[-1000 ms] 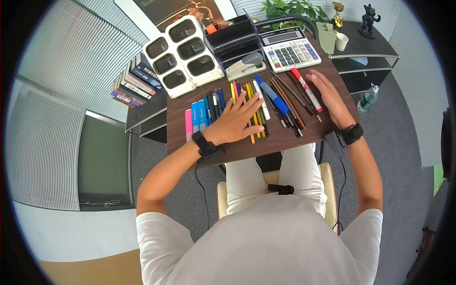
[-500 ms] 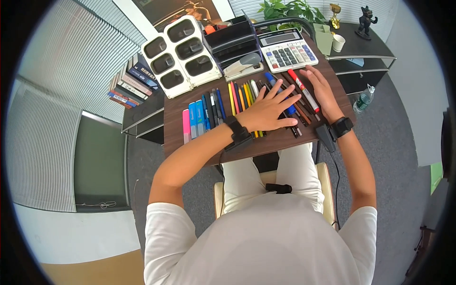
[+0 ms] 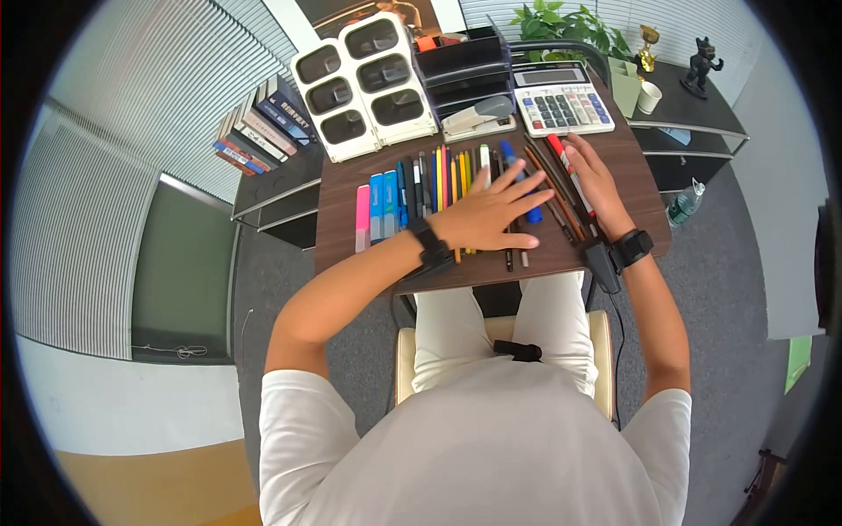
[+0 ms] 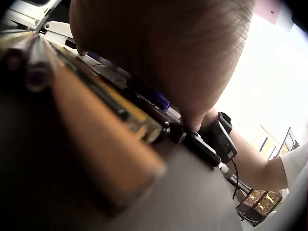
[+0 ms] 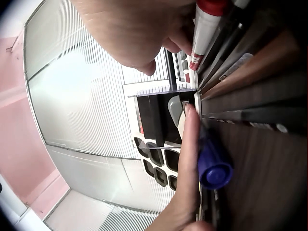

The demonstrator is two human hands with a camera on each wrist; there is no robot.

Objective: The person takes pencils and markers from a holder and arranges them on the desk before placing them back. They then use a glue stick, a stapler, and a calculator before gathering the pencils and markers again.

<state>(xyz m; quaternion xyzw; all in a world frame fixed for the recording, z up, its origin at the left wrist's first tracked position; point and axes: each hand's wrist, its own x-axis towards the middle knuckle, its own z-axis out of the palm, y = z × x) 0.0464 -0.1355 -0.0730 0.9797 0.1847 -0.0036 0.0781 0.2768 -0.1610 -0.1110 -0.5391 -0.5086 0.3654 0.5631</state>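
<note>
My left hand lies over the middle of a row of pens and pencils, fingers spread. Its fingers cross a blue marker, whose capped end shows large in the right wrist view. Left of this hand stand yellow pencils, dark pens, two blue highlighters and a pink highlighter. My right hand rests on its edge along the right side of a red-and-white marker, fingers nearly straight. Brown pencils lie slanted between the hands. The left palm hides part of the row.
Behind the pens are a white organizer with several compartments, a stapler, a black tray rack and a calculator. The table's front edge runs close to the left wrist. Books stand on a left side shelf.
My left hand has slid right across the row, from the yellow pencils to the blue marker. The right hand has come in against the red-and-white marker. The blue marker now lies straighter.
</note>
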